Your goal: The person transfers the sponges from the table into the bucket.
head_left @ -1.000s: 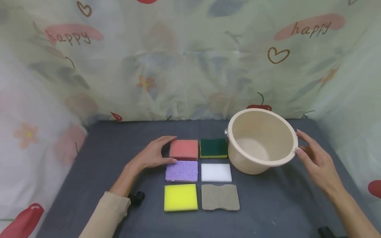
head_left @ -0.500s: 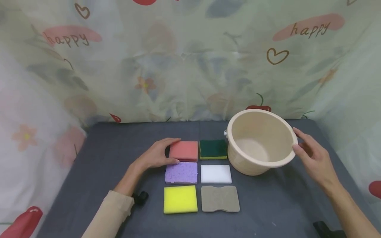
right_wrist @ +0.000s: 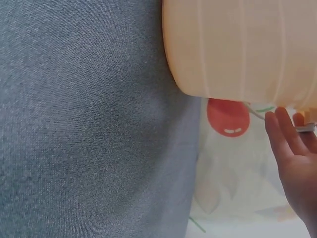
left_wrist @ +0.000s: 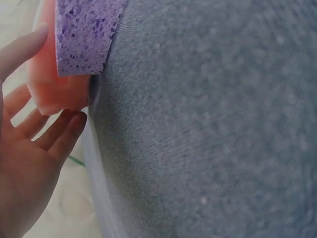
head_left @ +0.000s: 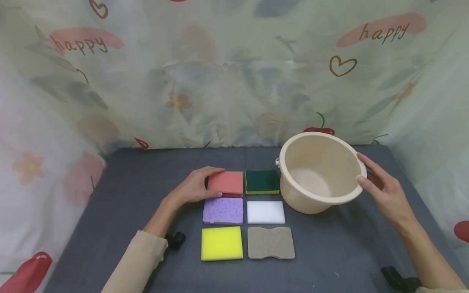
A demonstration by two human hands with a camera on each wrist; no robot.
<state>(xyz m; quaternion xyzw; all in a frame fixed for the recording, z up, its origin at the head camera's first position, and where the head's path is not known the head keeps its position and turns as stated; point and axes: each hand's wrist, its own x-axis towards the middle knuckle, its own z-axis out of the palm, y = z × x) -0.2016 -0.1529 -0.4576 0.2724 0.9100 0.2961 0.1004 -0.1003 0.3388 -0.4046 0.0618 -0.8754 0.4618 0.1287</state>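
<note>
My left hand (head_left: 192, 187) spans the left end of a pink sponge (head_left: 227, 182), thumb on its near edge and fingers at its far edge. In the left wrist view, the fingertips meet the end of the pink sponge (left_wrist: 59, 94). A purple sponge (head_left: 222, 211) lies just in front of it. My right hand (head_left: 388, 195) holds the right rim of a beige bucket (head_left: 304, 199), thumb over the rim and fingers along the outside. The right wrist view shows those fingers near the bucket's thin handle (right_wrist: 255, 113).
A green scouring sponge (head_left: 262, 182), white sponge (head_left: 266, 212), yellow sponge (head_left: 222, 243) and grey notched sponge (head_left: 271, 243) complete two columns left of the bucket. All lie on a dark grey cloth (head_left: 329, 256). A patterned curtain (head_left: 227, 89) hangs behind.
My left hand has slid right, its thumb and fingers closing in around the pink sponge. My right hand has moved slightly left onto the bucket rim. The sponges and bucket stay in place.
</note>
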